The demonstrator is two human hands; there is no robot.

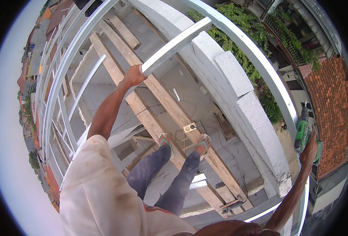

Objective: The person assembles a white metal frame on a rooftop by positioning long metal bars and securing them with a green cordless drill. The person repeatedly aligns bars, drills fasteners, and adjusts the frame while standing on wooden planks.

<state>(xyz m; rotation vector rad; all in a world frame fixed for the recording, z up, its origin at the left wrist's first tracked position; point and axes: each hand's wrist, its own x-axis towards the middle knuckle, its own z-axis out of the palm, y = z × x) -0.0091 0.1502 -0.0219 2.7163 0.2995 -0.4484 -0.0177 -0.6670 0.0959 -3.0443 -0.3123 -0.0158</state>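
Note:
My left hand is closed around the near end of a silvery metal channel. That channel runs up and to the right, and its far end meets a long curved-looking metal beam. Out at the right, my right hand grips a green and black cordless drill by its handle, bit pointing away from me. The drill is beside the long beam; whether it touches the beam I cannot tell.
My feet, in flip-flops, stand on two wooden planks high above a floor. A white block wall runs along the right. Metal framing rises at left. A power socket and another tool lie on the planks.

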